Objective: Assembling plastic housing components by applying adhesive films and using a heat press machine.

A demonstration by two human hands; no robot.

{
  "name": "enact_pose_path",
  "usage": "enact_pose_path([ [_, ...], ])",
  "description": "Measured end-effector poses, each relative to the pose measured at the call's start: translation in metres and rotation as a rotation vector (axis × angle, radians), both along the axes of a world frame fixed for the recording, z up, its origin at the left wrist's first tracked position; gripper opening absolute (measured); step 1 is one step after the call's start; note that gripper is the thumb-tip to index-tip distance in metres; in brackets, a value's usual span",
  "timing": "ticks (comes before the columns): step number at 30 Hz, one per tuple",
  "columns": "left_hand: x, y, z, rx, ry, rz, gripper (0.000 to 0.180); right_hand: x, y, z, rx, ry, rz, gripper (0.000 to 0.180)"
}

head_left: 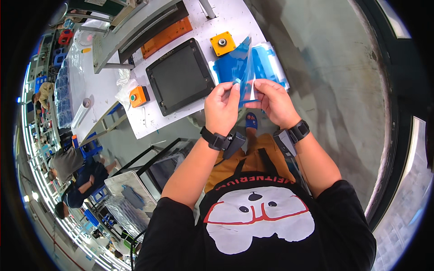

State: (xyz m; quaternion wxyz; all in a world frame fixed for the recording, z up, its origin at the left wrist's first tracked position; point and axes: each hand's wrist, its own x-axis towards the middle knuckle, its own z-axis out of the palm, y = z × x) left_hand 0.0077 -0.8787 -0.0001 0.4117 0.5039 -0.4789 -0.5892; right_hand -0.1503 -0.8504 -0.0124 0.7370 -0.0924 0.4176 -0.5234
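Observation:
A blue see-through plastic film (237, 64) hangs between my two hands, one corner lifted to a point. My left hand (222, 104) pinches its near left edge between thumb and fingertips. The near right edge sits between the thumb and fingers of my right hand (275, 103). Behind the film, a stack of blue film sheets (267, 61) in white wrapping lies at the table's right edge. To the left of my hands, a black rectangular frame with a dark flat panel (181, 77) rests on the white table.
A yellow button box (223, 43) stands beyond the film, and an orange box with a green button (139, 96) left of the panel. A grey metal press frame (135, 34) rises at the far left. A black-framed cart (156, 162) stands below the table. Other people sit at far left.

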Motion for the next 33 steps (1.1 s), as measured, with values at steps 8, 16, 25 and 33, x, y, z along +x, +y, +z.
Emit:
enact_pose_path([
  [8,0.005,-0.001,0.004,0.026,0.030,-0.016,0.014,0.004,0.002,0.004,-0.017,0.087,-0.020,0.016],
  [16,0.014,-0.002,0.005,0.041,-0.002,-0.073,0.022,0.003,0.000,0.003,-0.040,0.044,0.024,0.014],
  [25,0.015,0.003,-0.002,-0.460,-0.322,-0.248,0.034,0.002,0.006,-0.004,-0.072,-0.002,-0.003,0.008],
  [33,0.027,-0.013,-0.002,-0.350,-0.358,-0.212,0.028,0.010,-0.007,-0.001,-0.151,0.068,0.021,0.024],
])
